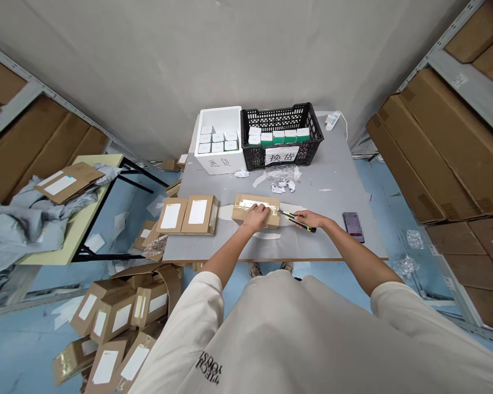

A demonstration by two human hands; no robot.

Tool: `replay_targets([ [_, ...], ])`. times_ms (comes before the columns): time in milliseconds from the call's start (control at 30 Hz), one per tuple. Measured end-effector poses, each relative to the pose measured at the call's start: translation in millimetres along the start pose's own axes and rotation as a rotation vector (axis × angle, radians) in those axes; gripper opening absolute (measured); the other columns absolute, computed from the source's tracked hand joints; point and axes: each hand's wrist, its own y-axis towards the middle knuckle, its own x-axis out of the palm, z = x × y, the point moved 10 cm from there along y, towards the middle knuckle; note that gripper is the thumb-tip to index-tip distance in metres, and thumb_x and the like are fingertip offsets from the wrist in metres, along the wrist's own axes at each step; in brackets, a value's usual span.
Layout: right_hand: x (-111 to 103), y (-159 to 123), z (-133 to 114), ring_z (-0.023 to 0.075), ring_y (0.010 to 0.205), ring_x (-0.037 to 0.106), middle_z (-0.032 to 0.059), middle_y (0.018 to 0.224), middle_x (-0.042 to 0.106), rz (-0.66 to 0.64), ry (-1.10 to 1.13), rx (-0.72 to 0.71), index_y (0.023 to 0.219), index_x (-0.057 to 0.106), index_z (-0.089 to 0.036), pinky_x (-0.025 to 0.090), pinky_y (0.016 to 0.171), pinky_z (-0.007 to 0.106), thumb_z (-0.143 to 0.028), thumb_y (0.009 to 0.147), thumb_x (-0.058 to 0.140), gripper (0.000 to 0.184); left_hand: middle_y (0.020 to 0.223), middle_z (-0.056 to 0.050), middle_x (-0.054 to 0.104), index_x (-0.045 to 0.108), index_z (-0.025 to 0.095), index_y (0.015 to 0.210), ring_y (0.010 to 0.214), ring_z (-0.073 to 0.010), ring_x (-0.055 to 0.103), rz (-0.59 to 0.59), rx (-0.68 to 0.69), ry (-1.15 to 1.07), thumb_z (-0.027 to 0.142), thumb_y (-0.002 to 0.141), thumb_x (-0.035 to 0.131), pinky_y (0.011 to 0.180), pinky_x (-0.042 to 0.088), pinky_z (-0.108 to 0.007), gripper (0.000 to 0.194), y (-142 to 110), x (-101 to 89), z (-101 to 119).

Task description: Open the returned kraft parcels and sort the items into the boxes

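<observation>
A taped cardboard box (244,211) with a white label lies on the grey table (213,249) in front of me. My left hand (258,217) rests on its top with the fingers laid over the label. In my right hand (309,218) is a yellow and black utility knife (288,215), held by its handle, its tip at the box's right end. Whether the blade touches the tape is too small to tell. Left of this box sit two more labelled cardboard boxes (197,213), side by side.
Behind stand a white foam box (219,166) and a black plastic crate (254,158), both holding small white cartons. Crumpled paper and bubble wrap (280,173) lie before the crate. A phone (354,226) is at right. Several parcels (115,317) are heaped on the floor at left.
</observation>
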Motion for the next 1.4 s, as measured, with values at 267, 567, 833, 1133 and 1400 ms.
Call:
replay_targets([
  [267, 9.8, -14.1, 2.2, 0.0154, 0.062, 0.057, 0.0003, 0.073, 0.069, 0.014, -0.005, -0.032, 0.086, 0.062, -0.021, 0.043, 0.054, 0.024, -0.049, 0.089, 0.057, 0.029, 0.131, -0.013, 0.057, 0.048, 0.023, 0.137, 0.122, -0.0305, 0.057, 0.024, 0.023, 0.036, 0.038, 0.079, 0.082, 0.119, 0.030, -0.046, 0.069, 0.0, 1.4, 1.3],
  [567, 12.7, -12.2, 7.1, 0.0171, 0.070, 0.063, 0.0001, 0.075, 0.069, 0.111, 0.013, -0.040, 0.093, 0.061, -0.022, 0.047, 0.061, 0.025, -0.048, 0.091, 0.057, 0.026, 0.134, -0.012, 0.056, 0.043, 0.029, 0.140, 0.125, -0.0302, 0.057, 0.030, 0.030, 0.071, 0.035, 0.081, 0.082, 0.125, 0.020, -0.053, 0.071, -0.8, 0.6, 6.1],
  [833, 26.5, 4.3, -1.0, 0.0150, 0.067, 0.063, -0.0022, 0.073, 0.069, 0.115, -0.001, -0.050, 0.092, 0.063, -0.023, 0.048, 0.062, 0.024, -0.048, 0.091, 0.058, 0.026, 0.129, -0.012, 0.056, 0.045, 0.027, 0.140, 0.123, -0.0300, 0.058, 0.045, 0.026, 0.075, 0.033, 0.083, 0.079, 0.126, 0.019, -0.052, 0.067, -2.1, -0.5, 7.3],
  [1133, -3.5, -13.3, 13.5, 0.0171, 0.067, 0.067, 0.0019, 0.082, 0.074, 0.221, 0.082, -0.011, 0.092, 0.063, -0.021, 0.050, 0.061, 0.026, -0.050, 0.091, 0.062, 0.029, 0.158, -0.016, 0.037, 0.028, 0.028, 0.157, 0.139, -0.0356, 0.048, 0.097, -0.064, -0.110, 0.043, 0.088, 0.073, 0.117, 0.036, -0.050, 0.084, -9.1, -13.5, -1.5],
  [1400, -16.1, -36.0, -0.5, 0.0207, 0.083, 0.068, 0.0040, 0.095, 0.076, 0.375, 0.002, -0.055, 0.117, 0.068, -0.023, 0.054, 0.079, 0.031, -0.050, 0.100, 0.048, 0.038, 0.157, -0.016, 0.044, 0.047, 0.024, 0.146, 0.145, -0.0326, 0.041, 0.185, -0.149, -0.131, 0.030, 0.099, 0.052, 0.120, 0.033, -0.050, 0.047, 16.9, -32.0, -25.8],
])
